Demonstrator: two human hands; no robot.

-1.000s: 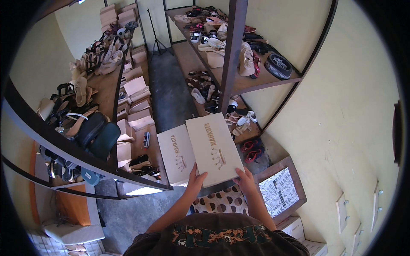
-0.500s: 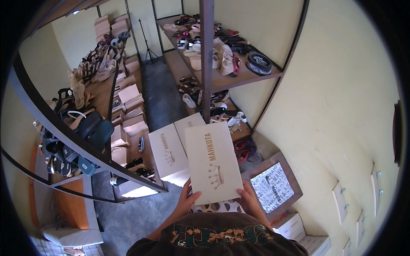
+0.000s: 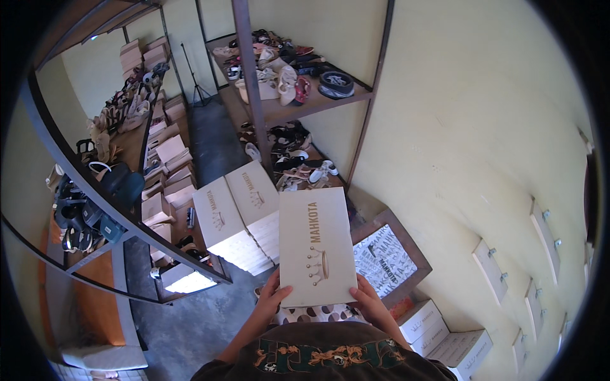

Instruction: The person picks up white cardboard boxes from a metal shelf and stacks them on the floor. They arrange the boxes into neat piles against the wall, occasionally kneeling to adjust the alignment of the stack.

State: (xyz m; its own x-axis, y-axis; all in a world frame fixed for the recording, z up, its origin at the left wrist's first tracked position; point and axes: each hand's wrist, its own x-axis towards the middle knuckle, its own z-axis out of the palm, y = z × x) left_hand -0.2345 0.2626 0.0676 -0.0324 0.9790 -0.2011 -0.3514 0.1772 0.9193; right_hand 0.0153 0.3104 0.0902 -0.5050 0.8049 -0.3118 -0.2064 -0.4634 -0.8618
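A white shoebox (image 3: 298,254) with a gold crown print on its lid is held level in front of my body. My left hand (image 3: 272,297) grips its near left corner, thumb on the lid. On the near right corner my right hand (image 3: 370,300) has a matching grip. Fingers under the box are hidden. Just beyond it to the left stand two tall stacks of similar white boxes (image 3: 218,213), side by side. A brown-framed panel with a white printed sheet (image 3: 385,259) sits to the right of the held box.
Shelves full of shoes and bags (image 3: 289,114) rise ahead. Another rack (image 3: 121,184) on the left carries shoes, bags and open cartons. More white boxes (image 3: 424,322) are stacked low at right, below small wall ledges (image 3: 489,270). A tripod (image 3: 199,92) stands far back.
My view has turned right, so shelves and stacks shift left in the picture. The shoebox stays in both hands and now sits apart from the stacks in view, straighter than before.
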